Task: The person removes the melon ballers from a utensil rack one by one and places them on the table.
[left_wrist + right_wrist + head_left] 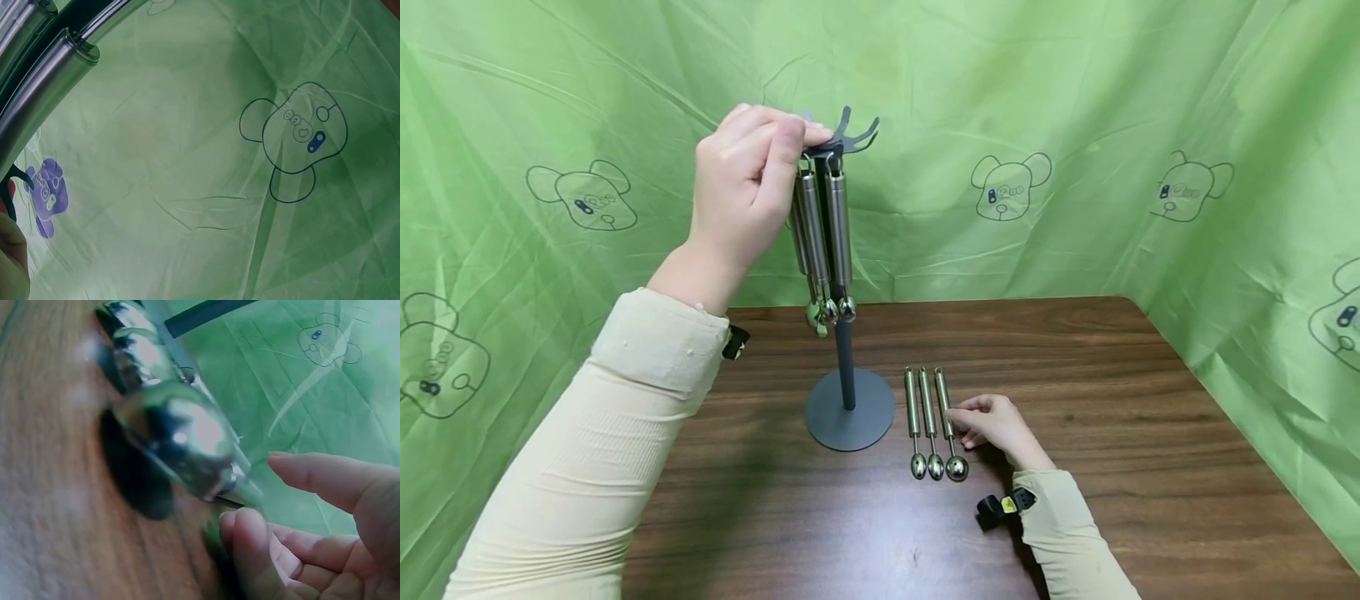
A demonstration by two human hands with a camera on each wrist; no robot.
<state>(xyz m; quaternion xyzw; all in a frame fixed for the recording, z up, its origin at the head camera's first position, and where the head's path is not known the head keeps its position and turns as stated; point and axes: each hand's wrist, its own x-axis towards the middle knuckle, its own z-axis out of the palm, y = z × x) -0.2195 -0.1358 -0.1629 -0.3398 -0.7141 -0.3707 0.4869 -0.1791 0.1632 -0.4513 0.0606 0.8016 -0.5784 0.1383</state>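
Observation:
My left hand (741,171) is raised at the top of a dark metal stand (850,417), thumb and fingers pinching its hooked rack (850,143). Several steel-handled utensils (839,225) hang from the hooks below these fingers; some are partly hidden by the hand. On the table lie three melon ballers side by side, bowls toward me. My right hand (1000,425) is at the handle of the rightmost melon baller (957,467), a fingertip against or just over it. In the right wrist view, thumb and fingers stand apart beside its shiny round bowl (181,437).
The brown wooden table (1060,358) ends at a green cloth backdrop (917,225) with printed bear heads. The stand's round base is left of the melon ballers. A black wrist camera (992,510) sits on the right sleeve.

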